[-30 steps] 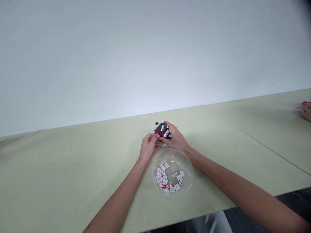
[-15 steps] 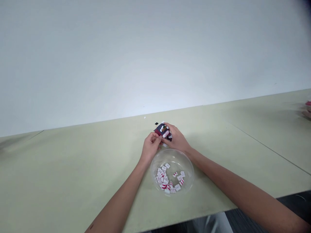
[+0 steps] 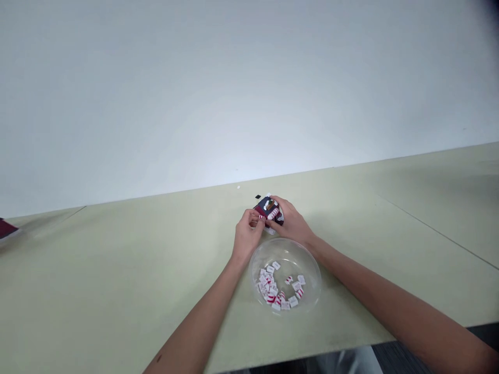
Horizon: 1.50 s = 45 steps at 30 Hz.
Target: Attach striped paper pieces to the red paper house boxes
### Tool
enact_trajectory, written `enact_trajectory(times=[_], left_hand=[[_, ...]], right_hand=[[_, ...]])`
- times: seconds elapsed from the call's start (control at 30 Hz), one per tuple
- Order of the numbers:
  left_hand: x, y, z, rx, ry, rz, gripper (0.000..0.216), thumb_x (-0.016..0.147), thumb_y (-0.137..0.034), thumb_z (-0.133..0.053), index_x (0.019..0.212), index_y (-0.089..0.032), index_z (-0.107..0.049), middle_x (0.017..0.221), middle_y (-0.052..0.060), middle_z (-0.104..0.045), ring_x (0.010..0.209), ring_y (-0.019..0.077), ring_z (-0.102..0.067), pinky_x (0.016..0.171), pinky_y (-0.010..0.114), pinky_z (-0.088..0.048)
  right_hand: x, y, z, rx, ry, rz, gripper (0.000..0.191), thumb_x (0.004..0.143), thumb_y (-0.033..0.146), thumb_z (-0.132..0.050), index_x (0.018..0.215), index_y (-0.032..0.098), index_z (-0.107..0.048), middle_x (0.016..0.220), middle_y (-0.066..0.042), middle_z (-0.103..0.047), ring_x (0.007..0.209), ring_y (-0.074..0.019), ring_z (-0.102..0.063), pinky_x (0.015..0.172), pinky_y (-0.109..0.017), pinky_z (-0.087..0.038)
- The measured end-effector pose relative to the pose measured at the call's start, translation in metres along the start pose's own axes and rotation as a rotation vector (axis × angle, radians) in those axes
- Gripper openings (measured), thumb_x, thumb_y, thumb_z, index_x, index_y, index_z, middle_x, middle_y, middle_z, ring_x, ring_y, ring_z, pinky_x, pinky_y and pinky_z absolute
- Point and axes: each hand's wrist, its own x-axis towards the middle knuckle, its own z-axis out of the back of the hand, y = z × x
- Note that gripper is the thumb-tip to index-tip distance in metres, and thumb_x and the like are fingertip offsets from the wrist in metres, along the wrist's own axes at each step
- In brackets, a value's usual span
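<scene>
Just beyond the bowl, my right hand (image 3: pixel 293 221) is closed round the right side of a small dark blue and maroon object (image 3: pixel 262 206) with white patches, a brown-green detail and a red-and-white striped part. I cannot make out its kind. At its left front corner my left hand (image 3: pixel 247 232) is closed in a pinch, with a small red-and-white striped piece (image 3: pixel 261 216) between thumb and fingers. A clear round plastic bowl (image 3: pixel 316 265) stands right in front of both hands. Several small white pieces (image 3: pixel 268 283), some striped red, lie in it.
A small black flat piece (image 3: pixel 258 196) and a tiny white bit (image 3: pixel 238 187) lie behind the hands on the pale green table (image 3: pixel 117 270). The wall (image 3: pixel 249 93) rises along the back edge. A dark red and black item (image 3: pixel 7 228) shows at the far left.
The view has swung slightly left, so everything appears shifted right. My left fingers have opened out a little, showing the striped piece. A dark red item has come into view at far left.
</scene>
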Motion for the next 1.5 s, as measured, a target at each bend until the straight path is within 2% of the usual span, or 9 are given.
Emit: enact_trajectory(times=[0.3,0.47,0.57,0.73,0.93,1.13,1.37,1.5], left_hand=[[0.0006,0.0047,0.0009,-0.04,-0.017,0.008,0.028,0.083,-0.043,-0.069,0.098,-0.022,-0.057,0.083,0.002,-0.069,0.073,0.0163,-0.063,0.065,0.024,-0.045],[0.0013,0.0029,0.0012,-0.12,0.006,0.045,0.028,0.08,-0.043,-0.071,0.089,-0.021,-0.056,0.072,-0.001,-0.066,0.065,0.0135,-0.058,0.059,0.022,-0.042],[0.0029,0.0026,0.0015,-0.201,0.001,0.089,0.033,0.074,-0.045,-0.075,0.087,-0.02,-0.057,0.068,-0.001,-0.064,0.06,0.0129,-0.055,0.052,0.022,-0.039],[0.0036,0.0005,0.002,-0.366,-0.005,0.186,0.045,0.068,-0.048,-0.08,0.094,-0.018,-0.058,0.081,0.005,-0.07,0.064,0.0137,-0.059,0.051,0.022,-0.042],[0.003,0.0,0.0027,-0.423,-0.005,0.283,0.046,0.065,-0.044,-0.083,0.091,-0.021,-0.053,0.081,0.002,-0.07,0.061,0.0122,-0.059,0.048,0.02,-0.039],[0.0044,0.0038,0.0033,-0.459,0.031,0.284,0.046,0.065,-0.044,-0.083,0.093,-0.02,-0.056,0.082,0.003,-0.071,0.06,0.0116,-0.06,0.048,0.02,-0.039],[0.0034,0.0022,0.0032,-0.463,0.006,0.294,0.051,0.065,-0.043,-0.084,0.098,-0.021,-0.052,0.082,0.002,-0.071,0.056,0.0105,-0.058,0.047,0.02,-0.039],[0.0027,0.0012,0.0033,-0.477,0.032,0.3,0.045,0.066,-0.041,-0.083,0.093,-0.019,-0.054,0.083,0.003,-0.071,0.058,0.0105,-0.059,0.049,0.02,-0.04]], right_hand=[[0.0001,0.0009,0.0,0.028,-0.003,-0.009,0.068,0.086,0.039,-0.063,0.147,0.023,-0.038,0.146,-0.012,-0.05,0.134,-0.0287,-0.047,0.11,-0.047,-0.042],[-0.0009,0.0013,0.0001,0.041,0.003,0.002,0.067,0.086,0.036,-0.062,0.147,0.024,-0.038,0.146,-0.011,-0.049,0.134,-0.0273,-0.047,0.111,-0.046,-0.042],[-0.0013,0.0014,-0.0002,0.047,0.001,-0.01,0.067,0.085,0.036,-0.063,0.147,0.025,-0.039,0.145,-0.011,-0.05,0.133,-0.0278,-0.048,0.11,-0.047,-0.043],[-0.0011,0.0031,-0.0001,0.031,0.0,-0.027,0.067,0.085,0.035,-0.062,0.147,0.024,-0.039,0.144,-0.012,-0.051,0.132,-0.0278,-0.049,0.109,-0.046,-0.043],[-0.0002,0.0041,0.0011,0.024,0.004,-0.02,0.069,0.084,0.035,-0.063,0.147,0.022,-0.038,0.143,-0.013,-0.051,0.132,-0.0282,-0.049,0.109,-0.046,-0.043],[-0.0011,0.0032,0.0005,0.051,0.002,-0.027,0.069,0.084,0.035,-0.064,0.147,0.024,-0.037,0.143,-0.012,-0.051,0.131,-0.0285,-0.049,0.106,-0.046,-0.044],[-0.002,0.0063,0.0011,0.083,0.001,-0.1,0.062,0.082,0.034,-0.066,0.138,0.025,-0.041,0.13,-0.011,-0.059,0.116,-0.0275,-0.059,0.095,-0.043,-0.051],[-0.002,0.003,-0.0013,0.094,-0.015,-0.1,0.06,0.082,0.034,-0.066,0.136,0.025,-0.042,0.127,-0.011,-0.06,0.113,-0.027,-0.06,0.093,-0.043,-0.051]])
